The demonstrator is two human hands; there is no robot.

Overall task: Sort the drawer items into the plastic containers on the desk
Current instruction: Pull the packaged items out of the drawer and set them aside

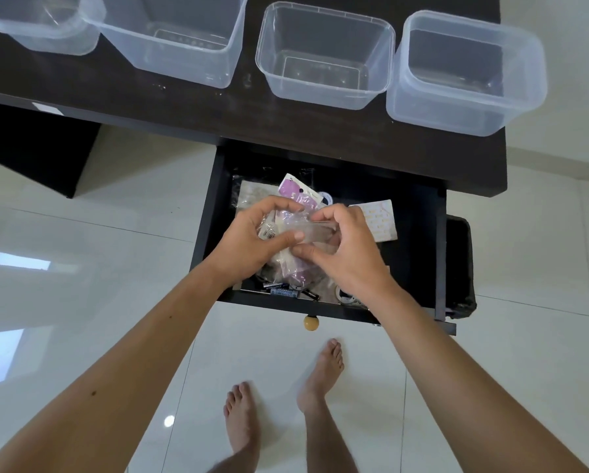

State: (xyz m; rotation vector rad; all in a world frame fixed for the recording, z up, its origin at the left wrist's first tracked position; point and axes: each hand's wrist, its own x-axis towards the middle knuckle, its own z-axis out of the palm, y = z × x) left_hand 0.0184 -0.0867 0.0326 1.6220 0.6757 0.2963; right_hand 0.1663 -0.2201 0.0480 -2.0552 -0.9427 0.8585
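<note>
Drawer items: a clear packet is pinched by curled fingers of left hand and right hand above the drawer; 4 containers stand far, unfilled; lifting is judged next.

We're looking into a home here, a room with glossy white floor tiles catching window light. Bare feet are standing on them beside a dark wooden desk, its junk drawer hanging open under the desk's right end, knob facing us.
</note>
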